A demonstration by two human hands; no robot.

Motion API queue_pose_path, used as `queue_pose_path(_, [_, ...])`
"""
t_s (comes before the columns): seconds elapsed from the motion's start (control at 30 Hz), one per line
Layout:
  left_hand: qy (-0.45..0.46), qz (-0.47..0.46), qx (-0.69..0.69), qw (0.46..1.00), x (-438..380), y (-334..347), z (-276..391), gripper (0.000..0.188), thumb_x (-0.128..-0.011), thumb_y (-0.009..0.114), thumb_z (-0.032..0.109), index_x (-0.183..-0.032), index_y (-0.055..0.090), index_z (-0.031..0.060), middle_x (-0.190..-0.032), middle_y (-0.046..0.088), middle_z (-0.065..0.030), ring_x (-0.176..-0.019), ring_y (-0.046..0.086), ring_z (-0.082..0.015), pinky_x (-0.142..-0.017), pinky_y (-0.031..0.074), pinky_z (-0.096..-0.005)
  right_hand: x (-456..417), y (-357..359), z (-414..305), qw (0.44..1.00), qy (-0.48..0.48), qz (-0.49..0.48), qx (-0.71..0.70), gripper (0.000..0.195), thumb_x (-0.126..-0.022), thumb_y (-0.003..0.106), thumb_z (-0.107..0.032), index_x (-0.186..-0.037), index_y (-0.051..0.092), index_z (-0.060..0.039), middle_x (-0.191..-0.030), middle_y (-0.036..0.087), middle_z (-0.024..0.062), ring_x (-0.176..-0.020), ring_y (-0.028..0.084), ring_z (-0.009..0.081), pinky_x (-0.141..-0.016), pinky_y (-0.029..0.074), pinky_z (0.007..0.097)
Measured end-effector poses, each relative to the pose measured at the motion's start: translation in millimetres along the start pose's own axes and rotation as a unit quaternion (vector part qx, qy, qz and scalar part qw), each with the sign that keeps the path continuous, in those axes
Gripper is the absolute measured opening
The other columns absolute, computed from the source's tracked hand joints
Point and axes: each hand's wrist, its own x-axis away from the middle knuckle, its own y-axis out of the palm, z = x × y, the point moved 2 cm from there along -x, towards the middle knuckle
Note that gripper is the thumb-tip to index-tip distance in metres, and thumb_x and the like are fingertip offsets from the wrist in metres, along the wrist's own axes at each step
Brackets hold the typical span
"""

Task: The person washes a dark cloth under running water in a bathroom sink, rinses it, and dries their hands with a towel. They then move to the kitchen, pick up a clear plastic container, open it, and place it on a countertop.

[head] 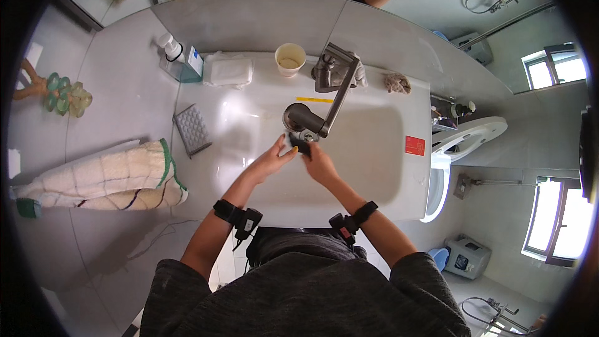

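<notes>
My right hand [321,163] grips a small dark object [300,144], possibly a brush, over the white washbasin [365,159]. My left hand [272,160] is just left of it with thumb and fingers apart; whether it touches the object cannot be made out. Directly beyond both hands is the spout head of a grey swing-arm faucet [305,118]. A metal drain [308,136] shows partly beneath the spout, beside the dark object. Any running water is too unclear to tell.
Along the basin's back ledge stand a pump bottle [182,63], a white packet [229,72], a paper cup [290,59] and a crumpled brown cloth [398,83]. A grey textured pad [192,130] and a checked towel [107,178] are at left. A toilet [437,192] adjoins the right side.
</notes>
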Motion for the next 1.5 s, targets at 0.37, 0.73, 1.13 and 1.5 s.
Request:
queue_pose_path(0.37, [0.043,0.158,0.201,0.966,24.6,-49.2,-10.0,0.053,-0.086,0.065,0.013,-0.129,0.034,0.0058,-0.082,0.054,-0.0089,-0.06,0.063,-0.0195,-0.058,0.055,-0.0312,14.4,-23.1,-41.9,0.995,0.011,-0.016,0.099,0.034,-0.07,0.067,-0.005,-0.101,0.055,-0.0054,-0.108,0.058,0.0146,-0.092,0.058,0.0321,-0.076,0.048,0.0386])
queue_pose_path(0.73, [0.018,-0.042,0.202,0.978,24.1,16.7,-3.3,0.046,-0.1,0.044,0.03,-0.141,0.038,0.0107,-0.111,0.062,-0.0113,-0.088,0.065,-0.0188,-0.074,0.053,-0.0306,42.9,-7.3,-48.9,0.995,-0.056,-0.027,-0.079,0.058,-0.086,0.067,-0.018,-0.133,0.038,-0.0022,-0.119,0.057,0.0204,-0.103,0.06,0.0291,-0.083,0.049,0.037])
queue_pose_path(1.13, [0.029,0.024,0.275,0.961,11.9,31.9,-33.6,0.026,-0.091,0.063,0.03,-0.105,0.058,0.0077,-0.089,0.064,-0.005,-0.088,0.064,-0.0193,-0.067,0.051,-0.035,16.2,-53.0,-11.4,0.987,-0.063,0.064,-0.131,0.035,-0.091,0.06,-0.023,-0.117,0.057,-0.0009,-0.088,0.066,0.0105,-0.079,0.066,0.0185,-0.071,0.052,0.03])
queue_pose_path(1.5, [0.005,0.112,0.447,0.887,56.2,-16.5,-57.7,0.019,-0.092,0.058,0.02,-0.099,0.054,0.0025,-0.091,0.06,-0.0117,-0.085,0.064,-0.0284,-0.074,0.055,-0.0476,-97.6,-139.9,-56.6,0.917,0.05,0.122,-0.377,0.039,-0.101,0.033,-0.027,-0.099,0.054,0.0057,-0.08,0.066,0.0177,-0.071,0.069,0.0281,-0.07,0.059,0.0364])
